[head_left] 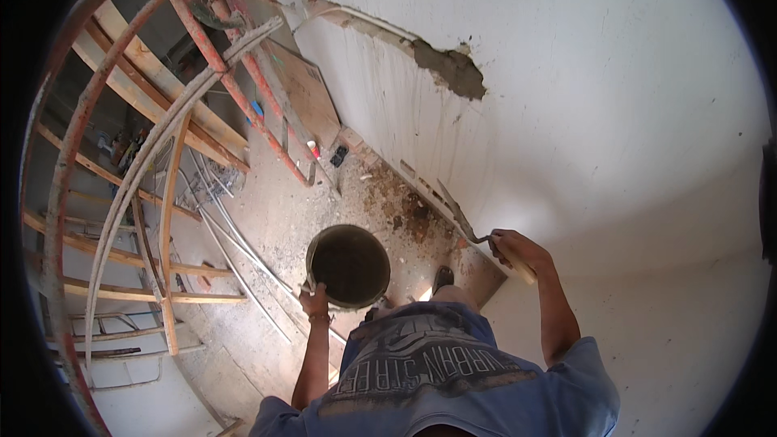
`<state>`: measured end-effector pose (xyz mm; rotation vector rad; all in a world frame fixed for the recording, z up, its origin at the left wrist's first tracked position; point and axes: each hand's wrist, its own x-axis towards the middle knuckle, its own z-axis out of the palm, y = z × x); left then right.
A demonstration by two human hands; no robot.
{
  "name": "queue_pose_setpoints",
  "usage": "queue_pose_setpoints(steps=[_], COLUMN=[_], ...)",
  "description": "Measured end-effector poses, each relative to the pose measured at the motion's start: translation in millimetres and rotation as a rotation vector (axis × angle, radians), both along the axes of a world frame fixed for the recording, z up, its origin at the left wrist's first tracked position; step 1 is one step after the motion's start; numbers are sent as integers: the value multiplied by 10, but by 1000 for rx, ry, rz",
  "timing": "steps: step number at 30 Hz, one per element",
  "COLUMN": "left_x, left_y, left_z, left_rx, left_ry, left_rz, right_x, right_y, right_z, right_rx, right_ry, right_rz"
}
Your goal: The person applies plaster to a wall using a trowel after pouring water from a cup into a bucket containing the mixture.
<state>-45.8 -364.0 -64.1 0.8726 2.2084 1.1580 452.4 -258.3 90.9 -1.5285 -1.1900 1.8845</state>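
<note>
My right hand (510, 251) grips the wooden handle of a trowel (457, 214), whose blade points forward beside the white wall (591, 113). My left hand (314, 299) is closed on the near left edge of a dark bucket (372, 267) with dark grey contents, their texture hard to make out. Ahead on the wall, a rough grey mortar patch (449, 69) continues up-left into a narrow channel with a pale conduit (372, 24) in it.
On my left stand red metal scaffold bars (206, 40), timber lengths (162, 97) and bent pale pipes (235, 235). A board (316, 105) leans at the wall. Debris, a small red-and-white cup (312, 148) and a dark object (338, 155) lie on the stained floor (275, 194).
</note>
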Motion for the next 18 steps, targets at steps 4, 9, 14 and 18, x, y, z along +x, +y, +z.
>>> queue_pose_setpoints(steps=[4, 9, 14, 18], left_x=[370, 694, 849, 743], left_y=[611, 913, 964, 950], left_z=[499, 1065, 1330, 1206], left_rx=[56, 273, 407, 414], left_ry=[-77, 57, 10, -61], left_rz=[-279, -406, -473, -447], right_x=[-500, -1411, -1856, -1865], right_y=[-19, 341, 346, 186], right_z=[151, -232, -315, -776], right_rx=[245, 872, 770, 1024], right_ry=[-212, -957, -783, -425], right_rz=[354, 798, 999, 699])
